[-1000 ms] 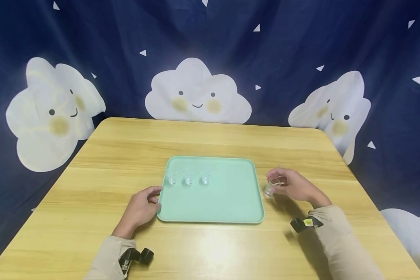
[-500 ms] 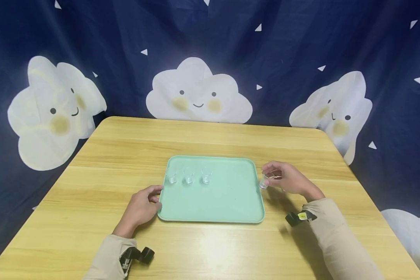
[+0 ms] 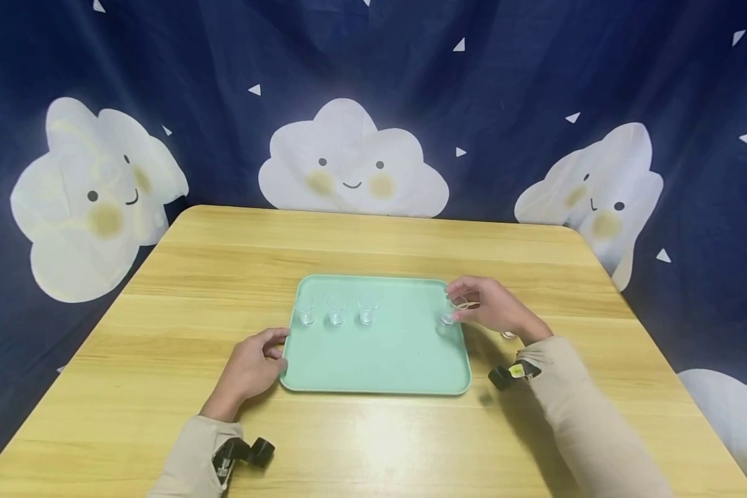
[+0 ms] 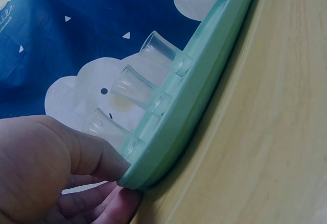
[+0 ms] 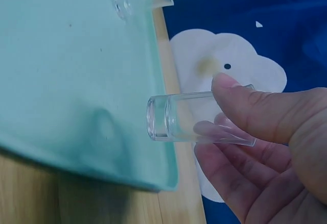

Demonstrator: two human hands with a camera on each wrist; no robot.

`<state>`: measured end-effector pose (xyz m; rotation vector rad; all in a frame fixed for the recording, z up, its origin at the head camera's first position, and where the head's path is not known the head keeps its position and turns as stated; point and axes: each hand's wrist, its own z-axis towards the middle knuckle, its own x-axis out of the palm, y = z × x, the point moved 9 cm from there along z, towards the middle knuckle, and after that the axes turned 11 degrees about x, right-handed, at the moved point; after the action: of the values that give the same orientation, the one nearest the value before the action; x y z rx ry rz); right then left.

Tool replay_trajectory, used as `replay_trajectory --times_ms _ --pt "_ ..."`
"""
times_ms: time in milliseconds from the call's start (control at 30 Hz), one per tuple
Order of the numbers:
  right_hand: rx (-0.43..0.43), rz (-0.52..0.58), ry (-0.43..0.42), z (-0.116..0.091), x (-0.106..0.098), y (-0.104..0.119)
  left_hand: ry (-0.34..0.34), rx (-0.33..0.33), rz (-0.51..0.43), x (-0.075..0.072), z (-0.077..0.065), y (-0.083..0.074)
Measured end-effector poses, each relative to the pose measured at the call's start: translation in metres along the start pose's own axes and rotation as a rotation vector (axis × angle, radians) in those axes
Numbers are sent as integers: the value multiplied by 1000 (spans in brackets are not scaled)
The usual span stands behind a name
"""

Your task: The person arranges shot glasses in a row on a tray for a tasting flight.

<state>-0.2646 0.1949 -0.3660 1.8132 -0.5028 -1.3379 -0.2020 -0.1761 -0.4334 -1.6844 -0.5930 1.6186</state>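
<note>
Right grip (image 3: 493, 306) pinches clear, colourless, thick-bottomed cup (image 5: 185, 117).

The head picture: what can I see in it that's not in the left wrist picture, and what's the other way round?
Only the head view shows the two beige sleeves, the black gadgets on the wrists, and a small clear thing on the table, mostly hidden by the right hand.

Only the left wrist view shows pale lettering on the blue curtain, cut off at the edge.

Both show the tray, three clear cups on it, the left hand at its rim, the table, curtain, right hand and held cup.
</note>
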Motion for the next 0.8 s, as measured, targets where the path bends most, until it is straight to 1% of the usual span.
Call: replay_trajectory --times_ms 200,400,567,667,800 --pt "12 21 13 11 8 8 -5 4 0 0 -1 0" --pt "43 106 35 21 18 10 -5 3 -3 -1 -1 -1" --pt "65 154 28 29 25 11 -4 4 -1 0 -1 0" --pt "79 164 16 33 29 11 -7 8 0 0 -1 0" --pt "67 147 1 38 34 14 -9 12 0 0 -1 0"
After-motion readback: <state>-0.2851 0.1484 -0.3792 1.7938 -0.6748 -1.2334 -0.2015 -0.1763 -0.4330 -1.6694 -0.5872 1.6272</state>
